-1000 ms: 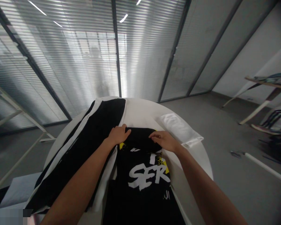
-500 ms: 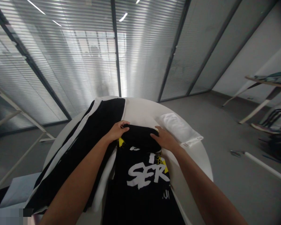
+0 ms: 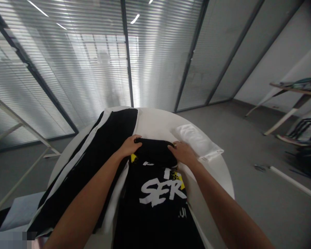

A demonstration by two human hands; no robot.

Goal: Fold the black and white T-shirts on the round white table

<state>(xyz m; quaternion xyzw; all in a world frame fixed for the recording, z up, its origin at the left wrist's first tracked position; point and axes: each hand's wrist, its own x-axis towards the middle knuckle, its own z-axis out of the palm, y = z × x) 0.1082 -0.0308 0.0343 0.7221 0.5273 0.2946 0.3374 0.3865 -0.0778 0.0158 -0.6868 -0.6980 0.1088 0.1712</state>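
Note:
A black T-shirt point(image 3: 155, 221) with white lettering and yellow splashes lies lengthwise on the round white table point(image 3: 158, 121). Its far end is folded over toward me into a plain black flap. My left hand point(image 3: 131, 145) grips the left corner of that fold, thumb on top. At the right corner, my right hand point(image 3: 181, 151) holds the same fold, thumb on the cloth and the other fingers partly hidden. Left of the shirt, close to my left forearm, lie black trousers point(image 3: 101, 155) with a white side stripe. A folded white cloth point(image 3: 197, 140) rests beyond my right hand.
Glass partitions with blinds point(image 3: 155, 62) stand behind the table. A white metal frame point(image 3: 23, 126) is at the left. On the right are another table point(image 3: 295, 89) with cloth on it, a white pole point(image 3: 295, 183) and dark bags point(image 3: 305, 157) on the floor.
Both hands keep hold of the shirt's folded end with almost no movement. The whole view has shifted very slightly.

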